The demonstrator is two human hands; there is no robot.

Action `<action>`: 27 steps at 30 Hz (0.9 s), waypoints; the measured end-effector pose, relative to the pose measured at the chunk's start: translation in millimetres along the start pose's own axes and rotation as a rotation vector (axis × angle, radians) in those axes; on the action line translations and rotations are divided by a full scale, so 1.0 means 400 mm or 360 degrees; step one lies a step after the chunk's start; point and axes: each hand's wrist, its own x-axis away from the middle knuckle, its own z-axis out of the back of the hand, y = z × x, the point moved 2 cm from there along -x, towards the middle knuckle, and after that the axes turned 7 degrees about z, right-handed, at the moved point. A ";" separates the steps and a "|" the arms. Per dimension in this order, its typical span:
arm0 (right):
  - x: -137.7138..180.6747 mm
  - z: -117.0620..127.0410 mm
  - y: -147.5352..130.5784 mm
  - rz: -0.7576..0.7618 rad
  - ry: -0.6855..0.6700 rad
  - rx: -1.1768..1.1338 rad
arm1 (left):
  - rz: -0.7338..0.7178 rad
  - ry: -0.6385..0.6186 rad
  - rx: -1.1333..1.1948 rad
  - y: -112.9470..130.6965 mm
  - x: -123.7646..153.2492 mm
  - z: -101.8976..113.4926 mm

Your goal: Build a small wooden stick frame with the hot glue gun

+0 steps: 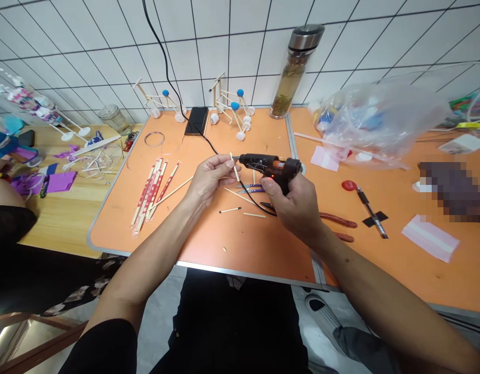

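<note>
My left hand [213, 176] pinches a short, pale wooden stick [235, 169] between thumb and fingers, holding it almost upright above the table. My right hand [298, 202] is wrapped around the grip of a black hot glue gun [259, 163] with a small red light on. The gun's nozzle points left and meets or nearly meets the stick near its upper end; I cannot tell whether they touch. Beneath the hands lie small scissors [252, 189], cut stick pieces [229, 210] and pliers with red handles [339, 220], partly hidden by my right arm.
Chopsticks in red-printed wrappers [152, 189] lie left. Two stick models with wheels [234, 106] stand at the back, beside a phone [196, 121] and a tall tea bottle [294, 72]. The gun's black cable [167, 67] crosses the table. A plastic bag [372, 119] sits right. Another person sits left.
</note>
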 end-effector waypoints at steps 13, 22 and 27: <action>0.004 0.001 0.008 0.0034 0.0032 0.0069 | 0.0001 0.0038 -0.0021 0.000 -0.001 0.000; 0.004 0.001 0.006 0.0039 0.0026 0.0035 | -0.0037 -0.0027 -0.0001 -0.006 -0.003 0.005; 0.005 0.002 0.004 0.0009 0.0009 0.0072 | -0.0016 -0.0001 -0.0030 -0.003 -0.001 0.003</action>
